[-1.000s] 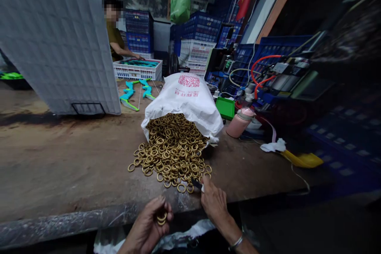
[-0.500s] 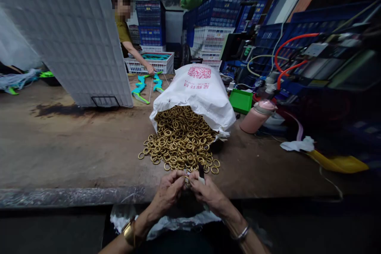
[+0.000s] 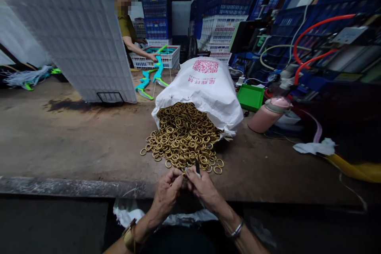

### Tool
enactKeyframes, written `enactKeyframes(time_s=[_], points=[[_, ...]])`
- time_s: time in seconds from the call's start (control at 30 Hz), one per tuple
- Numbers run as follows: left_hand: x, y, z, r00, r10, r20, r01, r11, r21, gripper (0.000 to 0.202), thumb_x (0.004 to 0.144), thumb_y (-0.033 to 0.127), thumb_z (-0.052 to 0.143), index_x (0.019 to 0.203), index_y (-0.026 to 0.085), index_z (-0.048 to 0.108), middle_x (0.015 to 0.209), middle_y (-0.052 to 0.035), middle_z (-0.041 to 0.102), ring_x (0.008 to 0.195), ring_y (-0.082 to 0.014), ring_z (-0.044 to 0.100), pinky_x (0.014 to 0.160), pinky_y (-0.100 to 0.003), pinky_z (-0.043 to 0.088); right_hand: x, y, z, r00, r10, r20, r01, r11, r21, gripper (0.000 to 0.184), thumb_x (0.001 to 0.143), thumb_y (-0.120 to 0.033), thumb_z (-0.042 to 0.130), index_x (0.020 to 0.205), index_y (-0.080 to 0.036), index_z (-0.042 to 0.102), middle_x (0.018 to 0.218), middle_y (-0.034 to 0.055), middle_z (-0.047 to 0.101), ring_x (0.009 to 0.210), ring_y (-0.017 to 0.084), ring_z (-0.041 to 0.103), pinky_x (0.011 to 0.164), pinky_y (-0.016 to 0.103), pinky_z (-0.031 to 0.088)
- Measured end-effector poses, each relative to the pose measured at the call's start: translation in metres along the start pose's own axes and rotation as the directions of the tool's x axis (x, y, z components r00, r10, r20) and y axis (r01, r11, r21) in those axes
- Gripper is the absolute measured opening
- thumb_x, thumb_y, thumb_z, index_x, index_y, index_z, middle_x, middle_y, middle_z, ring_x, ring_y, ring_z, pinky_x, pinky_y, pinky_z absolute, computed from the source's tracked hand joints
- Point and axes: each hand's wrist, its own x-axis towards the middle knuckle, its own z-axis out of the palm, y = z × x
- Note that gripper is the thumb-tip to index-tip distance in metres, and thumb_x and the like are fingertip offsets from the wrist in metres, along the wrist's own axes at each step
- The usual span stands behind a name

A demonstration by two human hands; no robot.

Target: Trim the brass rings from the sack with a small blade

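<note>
"So, where are the hands?"

"Just off the near edge of the heap. The left hand (image 3: 167,191) is drawn into a pinch, with a bit of a ring (image 3: 184,174) at its fingertips; the fingers hide most of it."

"And the right hand (image 3: 206,191)?"

"Closed around a tool (image 3: 197,166), its dark tip pointing up toward the heap (image 3: 180,151). The fingertips of both hands come together, so I cannot tell exactly where the tool meets the ring, if at all."

"Where does the heap lie?"

"On the bench (image 3: 74,143), spilling from the mouth of a white sack (image 3: 199,85) that lies on its side. A few loose rings sit at the fringe."

"Anything to the right of the sack?"

"A green tray (image 3: 251,97) near it, then a pink bottle (image 3: 266,117), tilted in this view."

"Who is across the bench?"

"A co-worker (image 3: 128,31), partly behind a grey panel (image 3: 74,27), with one hand on a blue-green bow (image 3: 158,69). A white crate (image 3: 173,60) stands just behind it."
</note>
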Motion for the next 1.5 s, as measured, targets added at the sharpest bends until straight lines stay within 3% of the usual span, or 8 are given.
enactKeyframes(time_s=[0.23, 0.53, 0.63, 0.73, 0.87, 1.13, 1.37, 1.5], points=[[-0.007, 0.004, -0.004, 0.980, -0.171, 0.097, 0.176, 0.984, -0.036, 0.032, 0.075, 0.047, 0.051, 0.064, 0.017, 0.048, 0.042, 0.0083, 0.036, 0.035, -0.0037, 0.025, 0.037, -0.017, 0.017, 0.002, -0.007, 0.000, 0.991, -0.131, -0.029, 0.124, 0.977, -0.171, 0.025, 0.074, -0.041, 0.049, 0.065, -0.017, 0.047, 0.053, -0.0050, 0.044, 0.050, 0.008, 0.038, 0.049, 0.020, 0.032], [-0.012, -0.006, -0.018, 0.977, -0.172, 0.123, 0.187, 0.974, -0.127, 0.028, 0.076, 0.042, 0.053, 0.067, 0.016, 0.048, 0.049, 0.0068, 0.040, 0.038, -0.0031, 0.028, 0.038, -0.016, 0.019, 0.000, -0.002, 0.010, 0.995, -0.102, 0.007, 0.102, 0.990, -0.093, 0.020, 0.076, -0.035, 0.046, 0.067, -0.017, 0.048, 0.055, -0.0044, 0.046, 0.050, 0.008, 0.040, 0.049, 0.019, 0.033], [-0.014, -0.003, -0.017, 0.980, -0.168, 0.111, 0.183, 0.971, -0.151, 0.027, 0.076, 0.042, 0.054, 0.068, 0.017, 0.046, 0.051, 0.0069, 0.041, 0.039, -0.0029, 0.029, 0.039, -0.016, 0.020, -0.001, 0.000, 0.008, 0.988, -0.146, -0.049, 0.134, 0.972, -0.193, 0.020, 0.079, -0.033, 0.042, 0.068, -0.018, 0.049, 0.055, -0.0045, 0.045, 0.050, 0.008, 0.040, 0.049, 0.019, 0.033], [-0.015, -0.001, -0.017, 0.985, -0.145, 0.094, 0.158, 0.975, -0.153, 0.026, 0.076, 0.041, 0.053, 0.070, 0.018, 0.046, 0.052, 0.0071, 0.041, 0.039, -0.0030, 0.029, 0.038, -0.016, 0.020, -0.006, 0.001, 0.007, 0.967, -0.247, -0.058, 0.194, 0.868, -0.457, 0.019, 0.080, -0.029, 0.039, 0.069, -0.018, 0.050, 0.058, -0.0027, 0.049, 0.055, 0.010, 0.044, 0.054, 0.020, 0.034], [-0.016, -0.003, -0.019, 0.989, -0.124, 0.082, 0.133, 0.983, -0.124, 0.026, 0.075, 0.043, 0.053, 0.074, 0.018, 0.045, 0.056, 0.0064, 0.044, 0.040, -0.0030, 0.029, 0.038, -0.015, 0.019, -0.015, 0.000, 0.009, 0.971, -0.226, 0.073, 0.210, 0.675, -0.708, 0.020, 0.069, -0.010, 0.039, 0.081, -0.020, 0.053, 0.072, 0.0004, 0.059, 0.066, 0.013, 0.051, 0.061, 0.021, 0.034], [-0.016, -0.001, -0.020, 0.995, -0.088, 0.040, 0.090, 0.995, -0.048, 0.031, 0.072, 0.045, 0.056, 0.068, 0.018, 0.044, 0.053, 0.0068, 0.043, 0.040, -0.0029, 0.030, 0.038, -0.015, 0.021, -0.018, -0.004, 0.015, 0.983, -0.158, 0.091, 0.156, 0.466, -0.871, 0.036, 0.058, -0.002, 0.037, 0.087, -0.018, 0.051, 0.074, 0.0029, 0.062, 0.068, 0.014, 0.055, 0.059, 0.021, 0.030], [-0.030, 0.007, -0.018, 0.977, -0.160, 0.143, 0.167, 0.985, -0.039, 0.030, 0.073, 0.044, 0.056, 0.065, 0.017, 0.045, 0.051, 0.0062, 0.044, 0.036, -0.0023, 0.031, 0.035, -0.015, 0.021, -0.016, -0.005, -0.003, 0.973, -0.192, -0.129, -0.039, 0.414, -0.910, 0.035, 0.064, -0.001, 0.039, 0.092, -0.018, 0.051, 0.073, 0.0036, 0.063, 0.065, 0.015, 0.056, 0.054, 0.022, 0.027], [-0.030, 0.012, -0.017, 0.952, -0.243, 0.184, 0.283, 0.931, -0.232, 0.029, 0.072, 0.044, 0.057, 0.071, 0.017, 0.049, 0.055, 0.0044, 0.048, 0.037, -0.0023, 0.030, 0.035, -0.015, 0.021, -0.017, 0.001, -0.043, 0.879, -0.284, -0.383, -0.234, 0.442, -0.866, 0.026, 0.074, -0.006, 0.040, 0.095, -0.019, 0.051, 0.077, 0.0041, 0.064, 0.069, 0.015, 0.058, 0.057, 0.022, 0.029]])
